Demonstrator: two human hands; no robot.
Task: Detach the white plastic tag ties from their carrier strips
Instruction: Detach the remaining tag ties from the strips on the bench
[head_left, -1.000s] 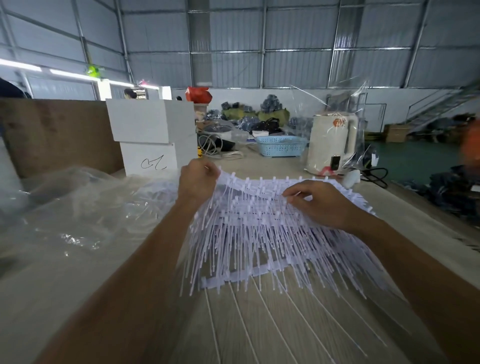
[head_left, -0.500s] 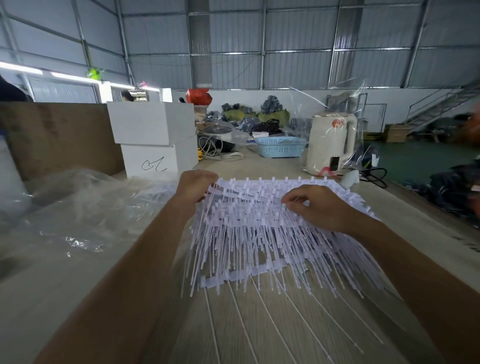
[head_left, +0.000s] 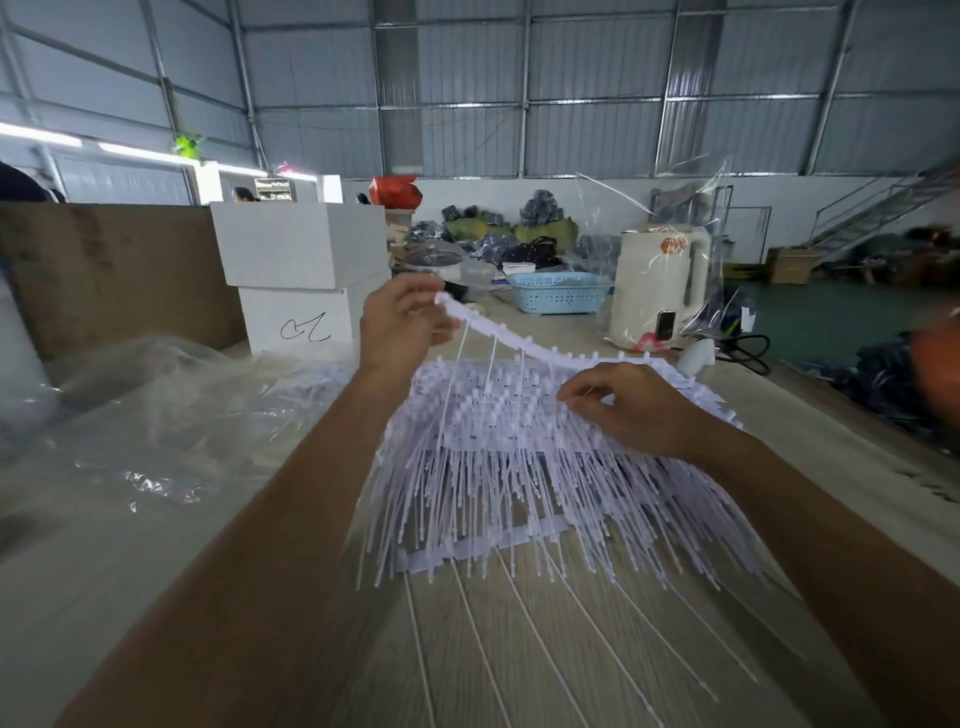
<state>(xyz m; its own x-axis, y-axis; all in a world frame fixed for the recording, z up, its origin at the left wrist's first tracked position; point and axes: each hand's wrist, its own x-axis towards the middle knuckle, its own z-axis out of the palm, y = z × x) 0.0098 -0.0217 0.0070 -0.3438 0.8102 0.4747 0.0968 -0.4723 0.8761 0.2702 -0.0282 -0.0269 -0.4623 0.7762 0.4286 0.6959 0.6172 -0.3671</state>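
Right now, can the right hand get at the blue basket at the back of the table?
Probably not without letting go. The right hand is curled on the pile of tag ties, and the blue basket sits well beyond it. Nothing blocks the way, but it looks like a long stretch.

Even daylight, blurred warped edges

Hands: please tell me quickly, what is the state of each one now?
Left hand: pinches the end of a carrier strip, lifted off the pile.
Right hand: fingers curled, pressing on the pile of tag ties.
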